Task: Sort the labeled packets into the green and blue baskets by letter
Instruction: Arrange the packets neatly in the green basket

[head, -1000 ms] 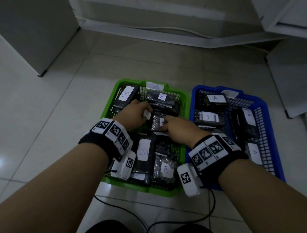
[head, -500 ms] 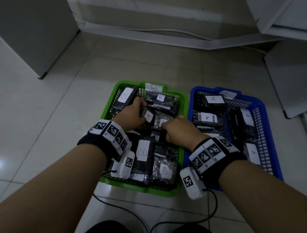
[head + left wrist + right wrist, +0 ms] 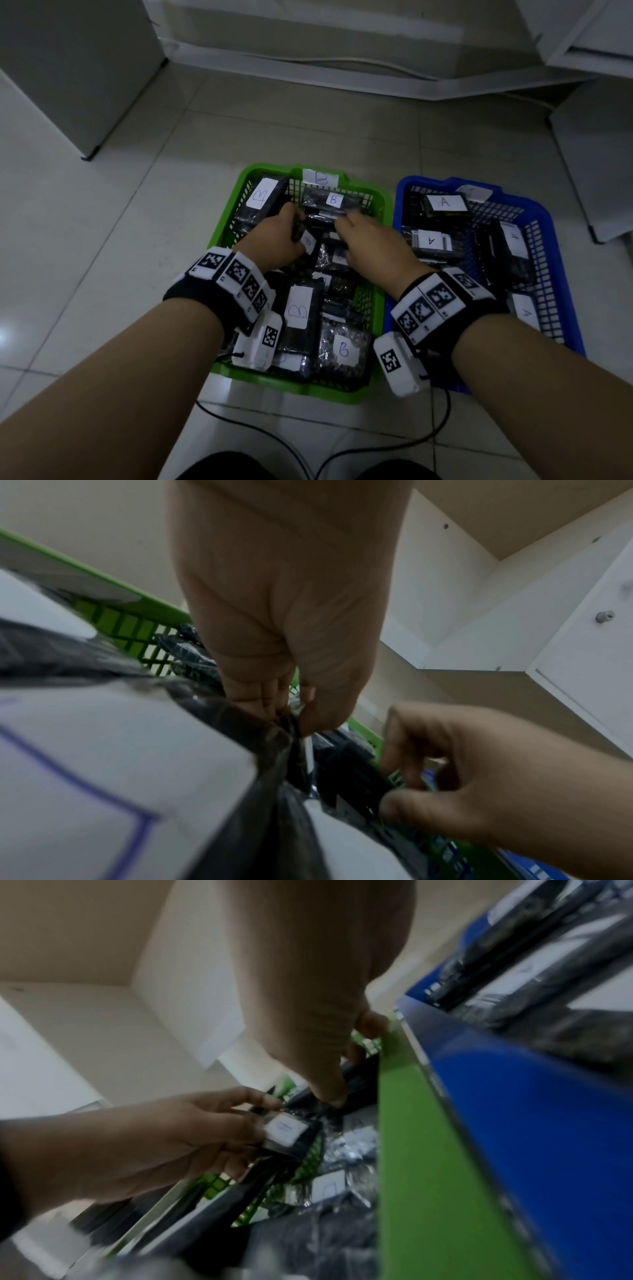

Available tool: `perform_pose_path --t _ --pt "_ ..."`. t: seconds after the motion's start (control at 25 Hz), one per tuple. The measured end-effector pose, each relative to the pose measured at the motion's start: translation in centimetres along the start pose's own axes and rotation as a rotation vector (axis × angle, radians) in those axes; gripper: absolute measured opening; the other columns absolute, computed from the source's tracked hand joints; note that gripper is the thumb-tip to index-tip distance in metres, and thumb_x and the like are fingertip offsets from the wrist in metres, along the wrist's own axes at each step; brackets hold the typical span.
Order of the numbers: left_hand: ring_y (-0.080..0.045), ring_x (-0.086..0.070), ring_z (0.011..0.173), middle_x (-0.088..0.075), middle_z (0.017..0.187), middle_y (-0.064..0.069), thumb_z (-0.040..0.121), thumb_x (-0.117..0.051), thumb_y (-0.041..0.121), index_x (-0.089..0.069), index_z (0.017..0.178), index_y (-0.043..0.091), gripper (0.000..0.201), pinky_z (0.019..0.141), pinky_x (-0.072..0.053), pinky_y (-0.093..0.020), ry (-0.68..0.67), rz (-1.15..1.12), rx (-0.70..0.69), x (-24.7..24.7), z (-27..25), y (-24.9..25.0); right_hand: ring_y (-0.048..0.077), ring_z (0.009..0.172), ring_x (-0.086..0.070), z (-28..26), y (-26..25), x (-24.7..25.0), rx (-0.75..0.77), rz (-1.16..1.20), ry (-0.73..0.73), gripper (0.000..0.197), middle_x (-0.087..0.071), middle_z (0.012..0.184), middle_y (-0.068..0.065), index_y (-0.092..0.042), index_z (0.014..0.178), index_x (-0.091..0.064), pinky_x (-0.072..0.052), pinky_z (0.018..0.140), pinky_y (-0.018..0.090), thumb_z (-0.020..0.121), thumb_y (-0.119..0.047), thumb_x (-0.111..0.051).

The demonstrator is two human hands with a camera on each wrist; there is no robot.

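Both hands are down in the green basket [image 3: 376,346], right in the middle of the pile. The left hand [image 3: 274,240] has its fingers [image 3: 263,699] pressed together with the thumb, pinching a dark packet with a small white label [image 3: 307,241]; the letter looks like a B from the head view, though it's small and half turned. The right hand [image 3: 371,246] sits just beside it, fingers curled down onto another dark packet [image 3: 356,1080] near the basket's right wall, and the right wrist view shows the thumb tip pressing that packet. Whether it's truly gripped or only pressed, I cannot tell.

Now the scoreboard. Every label readable in the green basket says B: one at the back left [image 3: 262,197], one at the back middle [image 3: 334,199], a tall one near the front [image 3: 298,310], another at the front right [image 3: 342,350], and a B tag [image 3: 320,178] on the rim itself. Over in the blue basket [image 3: 565,329], just beside on the floor, the packets read A [image 3: 444,202], with more A labels further along. No loose packets lie on the floor tiles in view.

So my read: the sort looks close to finished, and these hands seem to be checking or tidying the B pile. What's buried underneath is hidden, so a stray A could be down there.
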State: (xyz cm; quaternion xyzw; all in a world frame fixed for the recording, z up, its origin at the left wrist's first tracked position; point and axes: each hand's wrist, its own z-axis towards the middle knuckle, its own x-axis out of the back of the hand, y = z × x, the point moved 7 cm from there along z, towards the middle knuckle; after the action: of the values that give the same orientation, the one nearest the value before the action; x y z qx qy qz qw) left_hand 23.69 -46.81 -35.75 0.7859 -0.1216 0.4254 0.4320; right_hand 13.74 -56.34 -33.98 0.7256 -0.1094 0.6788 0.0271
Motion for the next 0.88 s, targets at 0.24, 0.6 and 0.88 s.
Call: perform_pose_path --t 0.24,0.6,0.88 --pt "-0.016 -0.057 0.074 -0.059 0.090 0.000 0.083 -0.060 0.019 -0.044 0.113 0.021 0.034 0.057 -0.040 -0.021 0.069 -0.184 0.058 1.1 -0.5 -0.5 0.026 0.103 -0.056 0.3 2.1 -1.7 -0.094 0.252 -0.061 0.025 -0.057 0.111 0.010 -0.008 0.109 -0.064 -0.045 0.082 0.030 0.090 0.000 -0.050" --pt "-0.017 -0.063 0.091 -0.064 0.105 -0.002 0.084 -0.067 0.026 -0.034 0.128 0.022 0.055 0.084 -0.051 -0.032 -0.153 -0.347 0.006 -1.0 -0.3 1.3 0.023 0.113 -0.045 0.3 1.7 -0.4 -0.147 0.215 0.023 0.055 -0.056 0.119 0.005 -0.015 0.121 -0.047 -0.042 0.086 0.035 0.076 -0.029 -0.074" --pt "-0.009 -0.057 0.104 -0.062 0.111 0.010 0.077 -0.072 0.044 -0.062 0.116 0.027 0.044 0.091 -0.040 -0.022 -0.451 0.009 0.023 -0.6 -4.0 -0.9 0.021 0.111 -0.046 -1.2 0.1 0.6 -0.216 0.324 -0.054 0.030 -0.054 0.111 0.004 -0.015 0.109 -0.062 -0.037 0.082 0.027 0.084 -0.032 -0.067"
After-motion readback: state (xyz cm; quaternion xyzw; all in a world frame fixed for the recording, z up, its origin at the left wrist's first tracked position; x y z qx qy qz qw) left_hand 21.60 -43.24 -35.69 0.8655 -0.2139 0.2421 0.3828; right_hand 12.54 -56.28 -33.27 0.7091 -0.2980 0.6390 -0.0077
